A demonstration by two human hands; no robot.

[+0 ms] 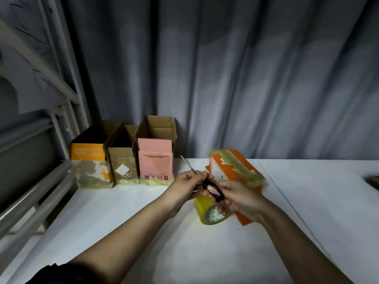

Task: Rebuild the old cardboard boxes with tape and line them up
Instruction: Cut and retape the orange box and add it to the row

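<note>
Three rebuilt open-topped boxes stand in a row at the back left: an orange-and-brown box (91, 163), a narrow brown box (123, 165) and a pink-fronted box (155, 160). A fourth, orange box (235, 171) lies tilted on the white table (123, 222), with yellowish tape strips across it. My left hand (187, 186) grips the scissors (213, 191) near the base of the blades, whose tip points up and left. My right hand (238, 198) holds the yellow tape roll (205, 214) with its lower fingers hooked in the core, and its upper fingers touch the black scissor handles.
A grey curtain (246, 78) hangs behind the table. A grey metal frame (61, 111) runs along the left side. A dark object (372, 181) is cut off at the right edge. The table's seam (287, 201) runs diagonally on the right.
</note>
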